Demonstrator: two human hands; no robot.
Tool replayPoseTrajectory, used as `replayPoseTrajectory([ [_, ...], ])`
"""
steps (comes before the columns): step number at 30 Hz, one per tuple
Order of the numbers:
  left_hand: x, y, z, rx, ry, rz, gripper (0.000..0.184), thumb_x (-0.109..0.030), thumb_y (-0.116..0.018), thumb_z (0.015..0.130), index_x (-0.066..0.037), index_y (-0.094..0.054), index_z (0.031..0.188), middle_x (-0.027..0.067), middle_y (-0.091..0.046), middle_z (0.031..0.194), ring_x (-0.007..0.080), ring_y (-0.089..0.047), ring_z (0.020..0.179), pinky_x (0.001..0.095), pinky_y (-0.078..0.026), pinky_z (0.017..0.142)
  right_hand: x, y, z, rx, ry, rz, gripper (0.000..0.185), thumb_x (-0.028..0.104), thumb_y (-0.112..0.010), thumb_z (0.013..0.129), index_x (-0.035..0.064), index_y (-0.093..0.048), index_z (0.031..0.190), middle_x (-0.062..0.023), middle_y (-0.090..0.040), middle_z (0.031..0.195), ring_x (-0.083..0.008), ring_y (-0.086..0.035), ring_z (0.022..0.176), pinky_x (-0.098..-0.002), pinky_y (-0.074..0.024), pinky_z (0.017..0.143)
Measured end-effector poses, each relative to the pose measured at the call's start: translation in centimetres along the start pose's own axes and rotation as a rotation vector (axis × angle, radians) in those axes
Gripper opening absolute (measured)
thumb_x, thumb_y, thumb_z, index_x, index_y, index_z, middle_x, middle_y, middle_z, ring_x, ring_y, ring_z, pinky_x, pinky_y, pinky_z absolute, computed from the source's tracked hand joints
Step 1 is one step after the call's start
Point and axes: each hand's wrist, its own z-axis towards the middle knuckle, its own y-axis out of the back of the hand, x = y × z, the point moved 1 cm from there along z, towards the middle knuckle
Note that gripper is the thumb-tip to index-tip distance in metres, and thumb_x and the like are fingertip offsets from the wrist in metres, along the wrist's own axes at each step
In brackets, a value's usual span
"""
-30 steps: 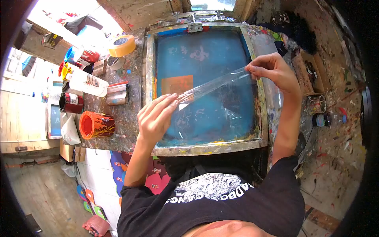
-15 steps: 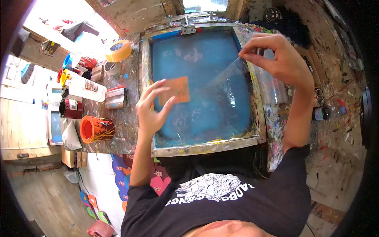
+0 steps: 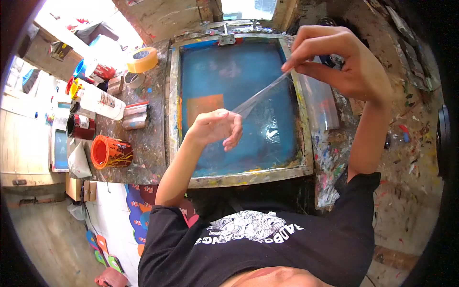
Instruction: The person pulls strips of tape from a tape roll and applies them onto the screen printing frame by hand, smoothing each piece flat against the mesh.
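Observation:
A strip of clear plastic film point(image 3: 262, 95) stretches diagonally above a blue screen-printing screen point(image 3: 248, 62) in a wooden frame. My right hand point(image 3: 334, 62) is raised over the frame's right edge, thumb and fingers pinching the strip's upper end. The lower end meets my left hand point(image 3: 215, 128) near its thumb and forefinger; the fingers are curled, and the exact grip is partly hidden. Behind my left hand, an orange rectangle point(image 3: 205, 105) shows on the blue mesh. Shiny clear film point(image 3: 272, 130) lies on the mesh to the right.
On the stained table at left stand an orange paint tub point(image 3: 111, 152), a dark red can point(image 3: 80, 126), a white bottle point(image 3: 101, 101) and tape rolls point(image 3: 142, 60). A metal clamp point(image 3: 226, 39) sits at the screen's far edge. Clear plastic point(image 3: 327, 107) lies right of the frame.
My left hand has moved right from above the orange rectangle and closed at the strip's lower end. The strip is now drawn taut between both hands. My right hand has shifted slightly.

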Motion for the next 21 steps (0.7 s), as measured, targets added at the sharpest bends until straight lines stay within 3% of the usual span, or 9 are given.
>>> replayPoseTrajectory([
  [1, -0.2, -0.8, -0.8, -0.012, -0.004, 0.004, 0.052, -0.044, -0.05, 0.103, 0.006, -0.062, 0.096, 0.014, -0.06, 0.074, 0.0224, -0.059, 0.063, 0.0361, -0.05, 0.056, 0.0, 0.0, -0.2, 0.005, -0.044, -0.009, 0.011, 0.002, -0.073, 0.089, 0.0035, -0.077, 0.1, -0.0077, -0.068, 0.089, -0.0215, -0.064, 0.083, -0.0329, -0.0503, 0.076],
  [3, -0.2, -1.9, -2.2, -0.276, 0.021, 0.094, 0.044, -0.039, -0.056, 0.102, 0.005, -0.06, 0.102, 0.0111, -0.059, 0.074, 0.0198, -0.059, 0.063, 0.032, -0.048, 0.054, -0.2, -0.6, -0.7, -0.007, -0.016, 0.021, 0.013, -0.001, -0.074, 0.088, 0.0041, -0.078, 0.099, -0.0077, -0.066, 0.089, -0.0204, -0.064, 0.082, -0.032, -0.0496, 0.073],
  [5, -0.3, -2.4, -3.1, -0.299, -0.009, 0.057, 0.04, -0.036, -0.059, 0.102, 0.003, -0.057, 0.105, 0.0085, -0.057, 0.074, 0.0189, -0.058, 0.062, 0.03, -0.047, 0.053, -0.1, -1.3, -0.7, -0.02, 0.011, 0.043, 0.016, -0.004, -0.076, 0.086, 0.0046, -0.08, 0.099, -0.0078, -0.065, 0.089, -0.0192, -0.064, 0.081, -0.0311, -0.0489, 0.069],
  [14, -0.2, -4.5, -6.7, -0.503, -0.015, -0.093, 0.048, -0.046, -0.049, 0.104, 0.001, -0.057, 0.108, 0.0065, -0.053, 0.081, 0.0197, -0.056, 0.071, 0.0296, -0.044, 0.05, 3.1, -3.6, -2.5, -0.122, 0.01, -0.082, 0.022, -0.003, -0.078, 0.08, 0.0077, -0.08, 0.099, -0.0069, -0.064, 0.088, -0.0201, -0.062, 0.075, -0.0317, -0.0471, 0.063],
  [21, -0.8, -6.0, -6.9, -0.653, -0.09, -0.223, 0.059, -0.046, -0.042, 0.105, 0.01, -0.055, 0.116, 0.0128, -0.056, 0.084, 0.0224, -0.058, 0.073, 0.031, -0.049, 0.047, 4.5, -4.1, -4.4, -0.194, -0.023, -0.125, 0.029, -0.001, -0.078, 0.07, 0.0112, -0.082, 0.097, -0.0061, -0.063, 0.084, -0.0225, -0.062, 0.075, -0.0325, -0.0466, 0.063],
])
